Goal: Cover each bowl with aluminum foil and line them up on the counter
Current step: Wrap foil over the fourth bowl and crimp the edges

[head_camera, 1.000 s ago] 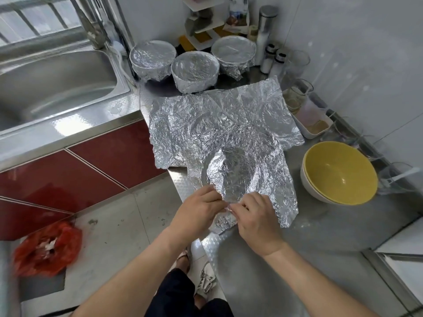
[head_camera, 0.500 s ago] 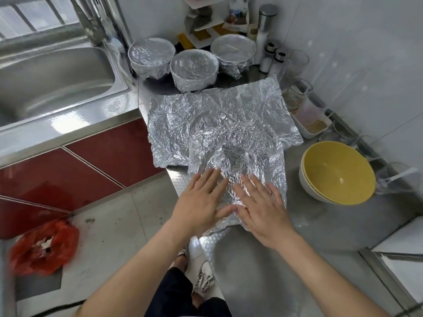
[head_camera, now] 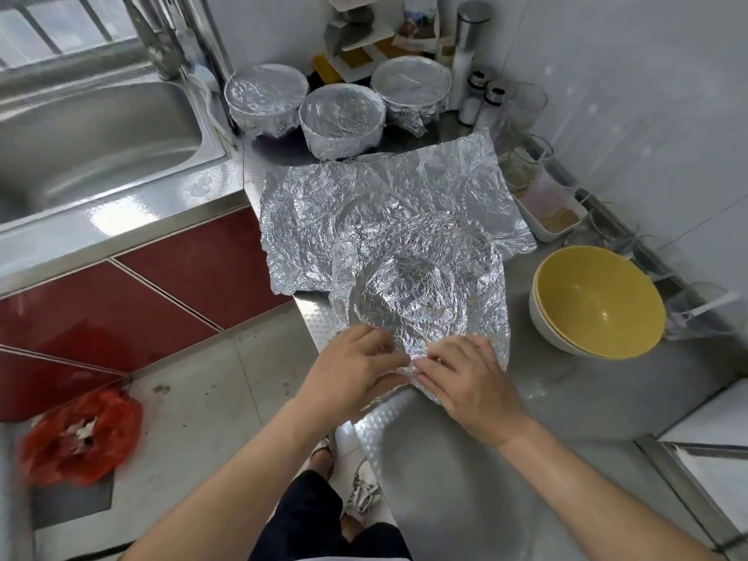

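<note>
A crinkled sheet of aluminum foil [head_camera: 421, 285] lies on the steel counter [head_camera: 465, 459], on top of a larger foil sheet [head_camera: 364, 204]. My left hand [head_camera: 348, 370] and my right hand [head_camera: 465, 378] meet at its near edge, fingers curled and pinching the foil. Three foil-covered bowls [head_camera: 342, 119] stand in a row at the back of the counter. Two stacked yellow bowls [head_camera: 599, 301] sit uncovered to the right of the foil.
A steel sink [head_camera: 93, 127] with a faucet is at the left. Jars, shakers and a small white tray [head_camera: 554, 212] crowd the back right wall. A red bag [head_camera: 81, 435] lies on the floor. The counter's left edge runs just beside the foil.
My hands lay flat on the foil half a second ago; now they have drawn back to its near edge and curled to pinch it.
</note>
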Motion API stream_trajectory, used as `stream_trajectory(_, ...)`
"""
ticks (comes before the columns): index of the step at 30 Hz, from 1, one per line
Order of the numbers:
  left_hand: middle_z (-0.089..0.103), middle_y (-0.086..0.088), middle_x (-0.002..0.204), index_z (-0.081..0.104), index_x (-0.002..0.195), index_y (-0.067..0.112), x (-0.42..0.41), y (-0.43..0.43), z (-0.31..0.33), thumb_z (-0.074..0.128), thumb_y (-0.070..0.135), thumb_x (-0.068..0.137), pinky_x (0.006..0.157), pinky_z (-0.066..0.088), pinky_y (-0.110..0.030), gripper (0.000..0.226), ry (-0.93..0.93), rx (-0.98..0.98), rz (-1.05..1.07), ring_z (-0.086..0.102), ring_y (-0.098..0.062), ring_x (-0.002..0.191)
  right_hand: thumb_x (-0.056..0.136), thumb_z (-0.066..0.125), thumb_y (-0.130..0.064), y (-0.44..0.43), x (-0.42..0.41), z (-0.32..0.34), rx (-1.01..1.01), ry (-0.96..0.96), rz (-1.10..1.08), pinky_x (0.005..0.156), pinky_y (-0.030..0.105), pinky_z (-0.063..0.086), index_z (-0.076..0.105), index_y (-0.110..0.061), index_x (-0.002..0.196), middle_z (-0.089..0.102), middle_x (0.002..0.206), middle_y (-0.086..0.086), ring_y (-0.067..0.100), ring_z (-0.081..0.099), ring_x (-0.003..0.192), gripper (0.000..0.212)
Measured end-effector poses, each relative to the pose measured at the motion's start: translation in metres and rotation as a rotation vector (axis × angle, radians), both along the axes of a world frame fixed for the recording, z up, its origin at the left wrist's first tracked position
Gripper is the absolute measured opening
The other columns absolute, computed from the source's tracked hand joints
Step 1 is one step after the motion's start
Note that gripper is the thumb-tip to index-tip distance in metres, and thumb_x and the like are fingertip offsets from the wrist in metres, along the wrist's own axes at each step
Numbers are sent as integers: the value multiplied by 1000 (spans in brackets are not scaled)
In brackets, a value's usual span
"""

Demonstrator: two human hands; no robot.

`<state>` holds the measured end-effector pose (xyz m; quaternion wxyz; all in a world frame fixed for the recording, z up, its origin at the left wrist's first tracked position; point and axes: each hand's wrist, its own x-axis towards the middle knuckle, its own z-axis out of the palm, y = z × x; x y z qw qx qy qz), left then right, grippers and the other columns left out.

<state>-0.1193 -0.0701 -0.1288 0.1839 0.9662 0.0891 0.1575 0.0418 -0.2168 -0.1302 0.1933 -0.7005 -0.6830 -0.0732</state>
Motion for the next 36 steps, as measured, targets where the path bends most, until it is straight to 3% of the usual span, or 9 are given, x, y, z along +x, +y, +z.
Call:
stream_trajectory(6, 64, 2, 90, 75, 98, 20, 2, -3, -6, 58, 32, 96, 62, 50, -37, 22, -59, 33, 15, 56, -21, 78, 89, 59, -14, 9, -4, -2, 41, -13, 15, 75, 34, 37, 67, -15, 82, 58, 80, 1, 23, 51, 77, 10)
stream_trajectory(11, 68, 3, 94, 77, 95, 17, -6, 5, -1, 68, 18, 86, 72, 52, -34, 13, -43, 30, 12, 59, -21, 87, 76, 69, -2, 17, -22, 4, -9, -13, -57, 68, 33, 35, 62, -12, 75, 52, 74, 3, 24, 48, 69, 12)
stream_trajectory(14, 69, 3, 99, 77, 96, 17, -16, 13, 3, 61, 23, 90, 81, 52, -32, 18, -10, 16, 24, 59, -21, 99, 85, 67, -18, 21, -36, 9, -82, 27, -49, 71, 31, 39, 64, -15, 87, 54, 80, -1, 19, 49, 75, 4)
stream_trajectory(18, 69, 5, 111, 76, 100, 20, -27, 18, 5, 64, 14, 87, 92, 53, -37, 19, 22, -30, 126, 57, -19, 116, 93, 42, -44, 26, -34, 20, -162, 129, -88, 89, 38, 45, 63, -20, 116, 62, 110, -1, 17, 57, 101, 39)
stream_trajectory(21, 69, 5, 115, 76, 104, 20, -25, 11, 14, 53, 20, 86, 99, 49, -36, 29, 24, -99, 131, 57, -19, 119, 95, 40, -44, 21, -24, 18, -193, 159, -83, 93, 41, 45, 66, -17, 117, 62, 121, 2, 20, 57, 112, 43)
stream_trajectory(25, 70, 3, 110, 76, 105, 21, -22, 2, 11, 57, 39, 93, 97, 48, -33, 28, 8, -99, 32, 59, -19, 112, 91, 50, -42, 14, -18, 7, -188, 156, 10, 89, 39, 47, 70, -16, 109, 64, 115, 2, 22, 57, 108, 37)
stream_trajectory(31, 72, 6, 103, 76, 102, 21, -19, 5, 1, 57, 35, 97, 91, 49, -34, 25, -42, -28, 24, 62, -17, 103, 87, 67, -30, 11, -19, -2, -71, 116, 27, 80, 36, 49, 71, -15, 102, 63, 101, 2, 23, 58, 96, 21)
stream_trajectory(36, 73, 8, 100, 77, 98, 21, -18, 2, 0, 47, 36, 100, 102, 42, -35, 33, -60, -11, 38, 64, -15, 102, 86, 67, -16, 12, -22, -9, 48, 81, -16, 66, 34, 44, 73, -12, 91, 59, 81, 2, 24, 55, 77, 9)
